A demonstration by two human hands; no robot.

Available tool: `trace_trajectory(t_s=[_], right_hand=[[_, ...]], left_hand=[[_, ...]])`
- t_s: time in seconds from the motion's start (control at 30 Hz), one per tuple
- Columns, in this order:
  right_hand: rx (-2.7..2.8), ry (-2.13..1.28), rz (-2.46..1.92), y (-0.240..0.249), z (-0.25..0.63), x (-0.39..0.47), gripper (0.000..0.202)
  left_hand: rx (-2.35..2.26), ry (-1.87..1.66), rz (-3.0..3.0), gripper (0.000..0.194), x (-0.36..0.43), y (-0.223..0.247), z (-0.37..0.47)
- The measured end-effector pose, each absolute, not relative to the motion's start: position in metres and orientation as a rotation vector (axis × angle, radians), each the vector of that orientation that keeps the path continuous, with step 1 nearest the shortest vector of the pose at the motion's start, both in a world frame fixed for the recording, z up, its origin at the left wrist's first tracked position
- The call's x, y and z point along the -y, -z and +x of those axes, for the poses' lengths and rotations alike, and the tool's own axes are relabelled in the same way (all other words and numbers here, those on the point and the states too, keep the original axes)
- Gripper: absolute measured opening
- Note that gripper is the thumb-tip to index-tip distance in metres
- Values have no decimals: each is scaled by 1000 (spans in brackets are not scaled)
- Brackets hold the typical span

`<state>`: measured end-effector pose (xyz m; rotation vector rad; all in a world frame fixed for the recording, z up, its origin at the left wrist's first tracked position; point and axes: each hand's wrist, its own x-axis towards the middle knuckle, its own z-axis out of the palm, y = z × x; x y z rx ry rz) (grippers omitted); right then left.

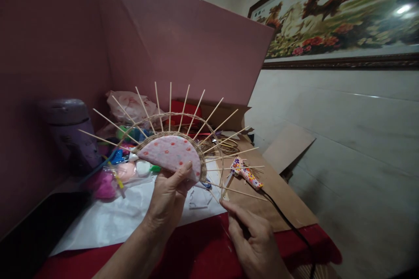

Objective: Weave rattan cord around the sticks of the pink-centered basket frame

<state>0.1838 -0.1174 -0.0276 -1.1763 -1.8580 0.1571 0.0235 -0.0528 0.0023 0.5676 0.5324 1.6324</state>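
My left hand point(170, 194) grips a half-round craft piece point(168, 152) by its lower edge, thumb over the front. Pink cloth with red flower spots covers its face, and braided twine lines the curved rim. Thin wooden sticks point(170, 107) fan out from that rim. A twine arc point(206, 120) crosses the sticks about midway along them. At the lower right end of this arc, my right hand point(248, 231) pinches the twine between thumb and forefinger. The twine's tail below the fingers is hard to make out.
A flower-patterned hot glue gun point(247, 173) lies on brown cardboard point(281, 209), its black cord running off the front edge. Bagged coloured clay point(106, 183) and a lilac flask point(70, 135) stand left. Behind are coiled twine point(225, 144) and a pink panel point(183, 43).
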Motion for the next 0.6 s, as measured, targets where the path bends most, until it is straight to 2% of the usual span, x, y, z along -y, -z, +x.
trace_trajectory(t_s=[0.6], right_hand=[[1793, -164, -1145, 39, 183, 117, 29]], left_hand=[[-541, -1638, 514, 25, 51, -4, 24]])
